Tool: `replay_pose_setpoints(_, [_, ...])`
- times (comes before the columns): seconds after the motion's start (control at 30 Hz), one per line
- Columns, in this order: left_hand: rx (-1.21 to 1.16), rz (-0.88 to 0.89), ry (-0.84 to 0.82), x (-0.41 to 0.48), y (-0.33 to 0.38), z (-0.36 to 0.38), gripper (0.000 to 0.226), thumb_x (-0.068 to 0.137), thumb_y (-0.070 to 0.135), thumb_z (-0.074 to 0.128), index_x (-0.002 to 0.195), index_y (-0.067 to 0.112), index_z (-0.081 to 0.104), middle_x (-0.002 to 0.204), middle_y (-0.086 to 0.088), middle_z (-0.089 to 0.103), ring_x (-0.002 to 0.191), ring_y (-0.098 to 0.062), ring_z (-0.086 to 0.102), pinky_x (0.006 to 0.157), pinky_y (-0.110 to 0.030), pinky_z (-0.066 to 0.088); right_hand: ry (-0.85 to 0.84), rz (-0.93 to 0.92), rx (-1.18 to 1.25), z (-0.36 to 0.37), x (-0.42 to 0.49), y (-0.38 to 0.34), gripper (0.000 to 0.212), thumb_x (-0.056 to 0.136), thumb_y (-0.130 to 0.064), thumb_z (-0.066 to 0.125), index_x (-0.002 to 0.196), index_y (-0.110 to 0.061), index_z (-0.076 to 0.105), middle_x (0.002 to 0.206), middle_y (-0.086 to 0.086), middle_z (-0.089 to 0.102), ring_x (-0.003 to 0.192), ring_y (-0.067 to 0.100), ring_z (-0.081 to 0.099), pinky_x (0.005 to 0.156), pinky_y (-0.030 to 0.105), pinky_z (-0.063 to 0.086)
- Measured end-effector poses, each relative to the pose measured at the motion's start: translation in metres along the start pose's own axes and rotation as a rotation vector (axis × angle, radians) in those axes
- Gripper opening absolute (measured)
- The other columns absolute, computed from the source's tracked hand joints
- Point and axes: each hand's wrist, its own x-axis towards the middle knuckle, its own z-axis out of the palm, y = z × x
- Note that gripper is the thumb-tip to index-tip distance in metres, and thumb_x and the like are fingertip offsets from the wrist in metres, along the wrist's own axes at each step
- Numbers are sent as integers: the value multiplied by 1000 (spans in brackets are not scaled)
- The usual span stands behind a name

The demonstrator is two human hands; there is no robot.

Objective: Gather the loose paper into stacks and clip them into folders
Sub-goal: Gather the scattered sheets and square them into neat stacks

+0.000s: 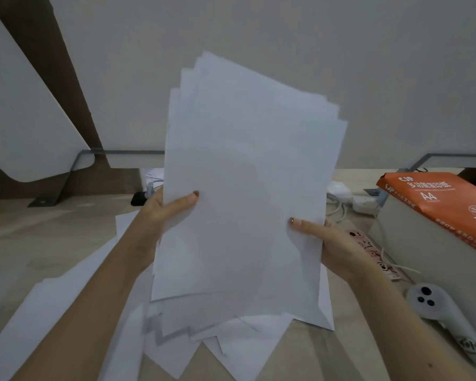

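Hands grip one thing between them: the left hand [171,215] pinches the left edge of a raised stack of paper [245,174], thumb laid across the front sheet, and the right hand [334,246] pinches the right edge a little lower, its thumb also on the front and its fingers hidden behind. The stack stands upright above the bench [39,237], and its sheets are fanned and out of square, with several corners stepping out along the top and right side. Beneath it more loose sheets [231,342] lie overlapping on the bench, some trailing off to the left. Just beside the right wrist lies a phone [368,243] in a pink case, with a white controller [437,306] nearer and an orange ream [437,204] of A4 farther right. No folder or clip is in view. The likely trouble is slippage: both pinches sit low on the edges, so sheets at the back may slide free and drop. Tapping the stack down onto the scattered sheets instead of bare bench would probably leave it crooked or bend its lower corners.
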Motion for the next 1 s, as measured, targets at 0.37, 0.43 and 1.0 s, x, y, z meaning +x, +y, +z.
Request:
replay_pose_setpoints(0.37, [19,33,-98,1,21,2,37,48,27,87,82,33,74,82,11,75,75,-6,72,61,-20,57,-3,-198,-11,28,-1,-30,25,62,-19,69,86,-19,75,89,-5,75,82,9,71,66,20,54])
replay_pose_setpoints(0.43, [22,60,-134,3,27,1,23,57,27,77,73,43,75,80,13,75,74,-4,71,62,-21,57,-13,-236,-4,27,0,-34,26,54,-25,71,79,-24,78,88,-8,75,81,7,71,66,18,54])
replay_pose_setpoints(1.0, [-89,-15,58,-16,-11,-11,75,23,48,91,91,24,70,83,3,76,75,-16,73,58,-26,58,20,-21,-116,29,-7,17,21,77,-26,67,93,-15,75,103,8,73,95,24,69,81,30,54])
